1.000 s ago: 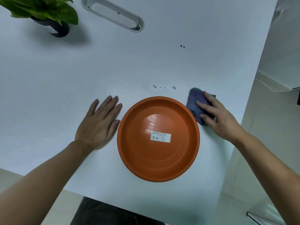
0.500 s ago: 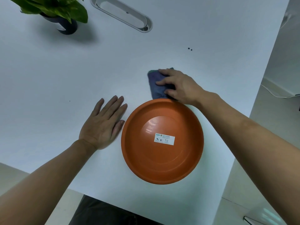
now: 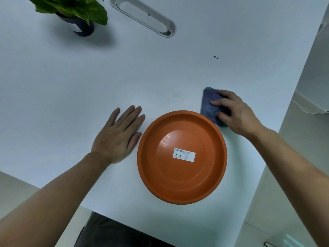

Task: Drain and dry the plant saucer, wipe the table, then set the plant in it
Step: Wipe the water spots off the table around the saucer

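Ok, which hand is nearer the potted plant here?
Left. The left hand lies flat on the table, below the potted plant. The right hand presses the cloth farther off, right of the saucer.

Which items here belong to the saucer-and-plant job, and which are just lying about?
Part of the job:
- orange saucer
- blue cloth under the right hand
- potted plant
- white table
- left hand, flat on the table

Lying about:
- grey cable slot in the tabletop
- two dark specks
- white cable off the table edge

Plant (image 3: 71, 8) leaves cropped at top; saucer label (image 3: 183, 154) print perhaps illegible
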